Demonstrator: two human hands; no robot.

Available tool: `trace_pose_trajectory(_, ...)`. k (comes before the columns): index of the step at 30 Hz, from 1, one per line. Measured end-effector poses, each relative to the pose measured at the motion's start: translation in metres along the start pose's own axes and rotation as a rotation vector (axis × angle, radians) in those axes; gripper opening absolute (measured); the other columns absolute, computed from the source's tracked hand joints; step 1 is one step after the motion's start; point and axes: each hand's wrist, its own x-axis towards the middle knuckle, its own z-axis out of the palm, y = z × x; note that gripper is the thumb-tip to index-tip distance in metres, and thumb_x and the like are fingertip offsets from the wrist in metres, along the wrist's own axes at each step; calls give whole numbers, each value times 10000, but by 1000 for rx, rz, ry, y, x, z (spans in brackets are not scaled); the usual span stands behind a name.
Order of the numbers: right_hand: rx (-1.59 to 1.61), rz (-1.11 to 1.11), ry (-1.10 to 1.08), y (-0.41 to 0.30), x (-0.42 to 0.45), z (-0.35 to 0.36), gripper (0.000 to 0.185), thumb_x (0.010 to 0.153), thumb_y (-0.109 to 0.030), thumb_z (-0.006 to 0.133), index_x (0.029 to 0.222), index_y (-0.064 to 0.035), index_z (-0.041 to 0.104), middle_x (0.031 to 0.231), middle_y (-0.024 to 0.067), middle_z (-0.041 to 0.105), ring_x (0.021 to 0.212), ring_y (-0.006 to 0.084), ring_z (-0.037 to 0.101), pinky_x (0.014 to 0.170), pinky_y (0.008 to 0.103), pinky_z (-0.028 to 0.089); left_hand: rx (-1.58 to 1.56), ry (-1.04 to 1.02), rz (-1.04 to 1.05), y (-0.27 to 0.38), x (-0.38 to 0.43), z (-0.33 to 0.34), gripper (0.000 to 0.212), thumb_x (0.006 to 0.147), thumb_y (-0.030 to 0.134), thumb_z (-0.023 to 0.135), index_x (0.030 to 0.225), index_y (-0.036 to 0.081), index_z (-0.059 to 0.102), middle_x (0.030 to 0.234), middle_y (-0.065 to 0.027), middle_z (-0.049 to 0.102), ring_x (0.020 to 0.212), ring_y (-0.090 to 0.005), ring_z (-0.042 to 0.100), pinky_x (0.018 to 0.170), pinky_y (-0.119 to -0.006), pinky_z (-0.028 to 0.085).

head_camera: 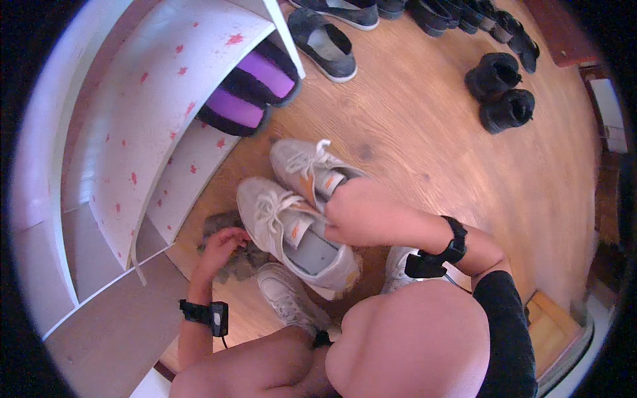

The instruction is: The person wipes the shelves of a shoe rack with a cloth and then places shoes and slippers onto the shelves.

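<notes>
A pair of off-white lace-up sneakers [271, 209] with orange marks on the tongues sits side by side before me, toes pointing up and left. My right hand [366, 211] grips the adjoining sides of both shoes near their openings; its fingertips are partly hidden inside. Left of the pair, my left hand [221, 248] hovers by or touches a mottled grey-brown item [244, 263], which could be a cloth or mat. Its fingers are loosely curled, and whether they pinch anything does not show. Below are the white sneakers on my own feet [286, 293].
At left stands a white shelf [149, 149] with red flower prints, holding black-and-purple slippers [249, 99]. Dark slip-on shoes [328, 49] lie beyond it on the wood floor [413, 129]. Black shoes [500, 92] stand at right, with several more [458, 17] along the top. My knee [408, 338] rises in front.
</notes>
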Motion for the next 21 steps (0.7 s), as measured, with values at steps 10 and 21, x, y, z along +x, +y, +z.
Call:
trace_pose_trajectory(10,-30,-416,181,-59,93,26,149,652,-155,597,644,-35,686,631,167,636,621,296,650,549,401,512,-459,541,53,-12,-51,-34,282,877,176,539,1121,37,562,1018,-23,608,886,-120,560,819,-256,436)
trace_pose_trajectory(21,-98,-300,135,-101,261,49,236,608,-105,717,838,-50,712,848,115,684,806,258,666,664,369,537,-173,880,278,-30,-6,-82,451,898,162,495,1310,8,397,1291,-96,463,1159,-212,465,1006,-346,337)
